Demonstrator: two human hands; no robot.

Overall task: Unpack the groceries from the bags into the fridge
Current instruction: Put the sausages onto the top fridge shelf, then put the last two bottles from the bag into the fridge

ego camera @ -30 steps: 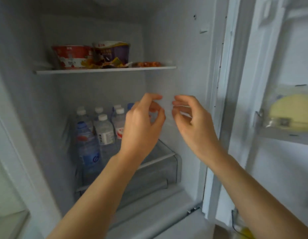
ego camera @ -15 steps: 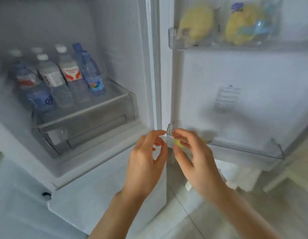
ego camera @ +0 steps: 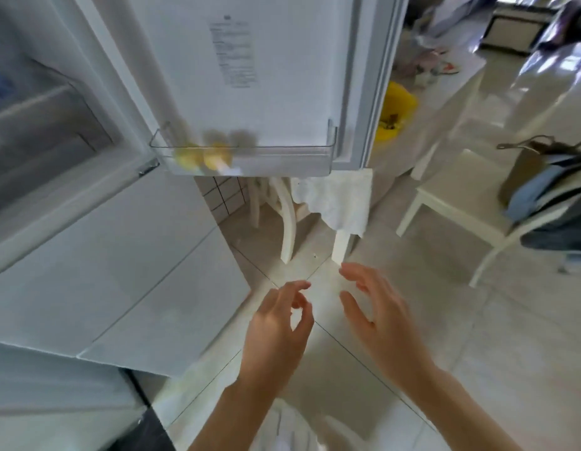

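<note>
Bare and holding nothing, the left hand and the right hand float side by side over the floor, fingers loose and a little bent. Up and to the left of them, the door tray of the open fridge holds small yellow groceries, too blurry to name. Some food looks put away already. I think more is left. Far to the right, a bag sits on a white chair. A table leg stands just past the hands.

Blurred yellow items in the clear bottom door bin of the open fridge.
</note>
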